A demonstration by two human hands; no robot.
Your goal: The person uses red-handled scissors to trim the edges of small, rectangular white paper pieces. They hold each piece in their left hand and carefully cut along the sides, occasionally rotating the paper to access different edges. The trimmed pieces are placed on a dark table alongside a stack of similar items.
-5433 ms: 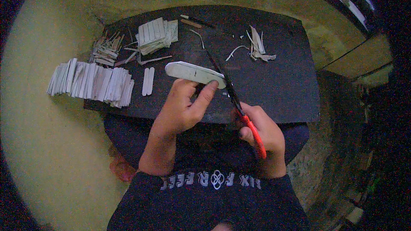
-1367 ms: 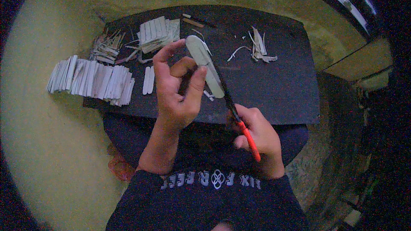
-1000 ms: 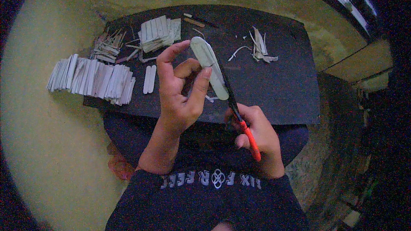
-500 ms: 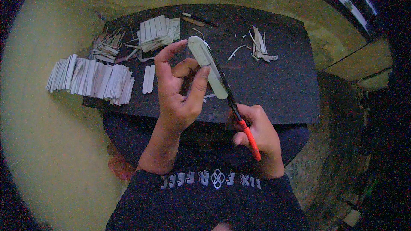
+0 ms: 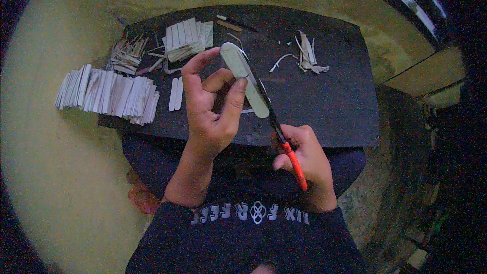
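My left hand (image 5: 213,106) pinches a long pale strip with rounded ends (image 5: 245,78), held up at a slant above a black board (image 5: 324,96). My right hand (image 5: 304,160) grips red-handled scissors (image 5: 284,139); their dark blades run up along the strip's right edge. I cannot tell whether the blades are apart or together.
On the board's left end lies a long row of pale cut strips (image 5: 106,94), with two small strips (image 5: 176,94) beside it. A second stack of strips (image 5: 187,38) and a heap of offcuts (image 5: 127,53) sit at the back left. Curled trimmings (image 5: 307,58) lie at the back right.
Over the last second the strip and both hands have stayed almost in place. Five seconds ago the strip lay flatter and lower; it has since been raised and turned more upright.
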